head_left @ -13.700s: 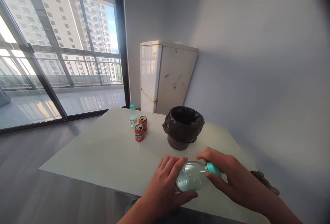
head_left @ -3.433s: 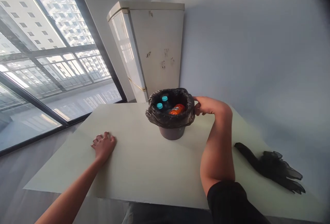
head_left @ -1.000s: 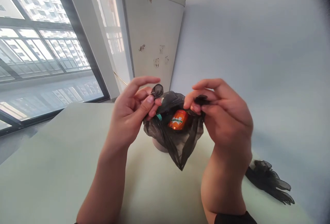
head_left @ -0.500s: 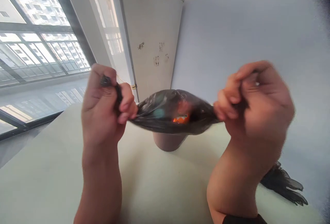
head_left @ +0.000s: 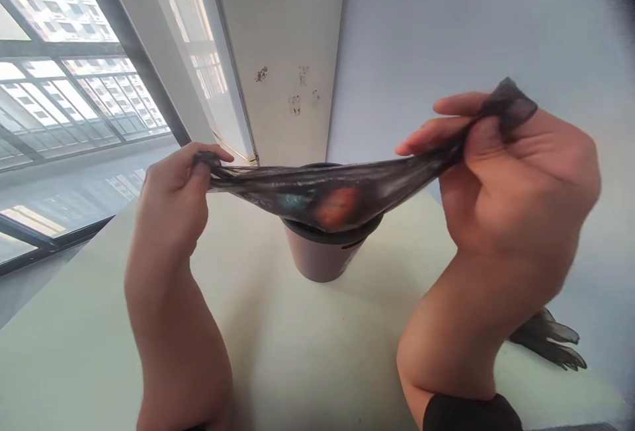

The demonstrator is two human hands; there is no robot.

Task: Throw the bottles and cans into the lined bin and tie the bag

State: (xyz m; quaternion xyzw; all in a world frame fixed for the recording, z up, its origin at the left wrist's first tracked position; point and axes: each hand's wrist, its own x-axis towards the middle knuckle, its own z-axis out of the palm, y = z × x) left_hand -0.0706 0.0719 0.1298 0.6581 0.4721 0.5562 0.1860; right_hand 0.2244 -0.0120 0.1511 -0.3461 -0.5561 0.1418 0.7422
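Note:
A thin black plastic garbage bag (head_left: pixel 387 186) is stretched sideways between my two hands. Orange-red and teal items show dimly through its film; their kind I cannot make out. My left hand (head_left: pixel 181 186) pinches one gathered end of the bag between thumb and fingers. At the other end, my right hand (head_left: pixel 526 173) grips the bunched film under its thumb, with a loose tip sticking up above it. The bag's sagging middle hangs in front of and over the dark rim of a brownish trash can (head_left: pixel 322 259), which stands upright and is partly hidden.
The trash can stands on a pale green-white table (head_left: pixel 297 365). Another crumpled black plastic bag (head_left: pixel 550 342) lies at the right by the wall. Behind the table stands a worn white refrigerator (head_left: pixel 282 34), with a large window (head_left: pixel 74 87) to its left.
My hands have moved farther apart, the right one rising and its fingers loosening from a fist to a pinch. The bag is pulled longer and flatter, and more of the trash can shows.

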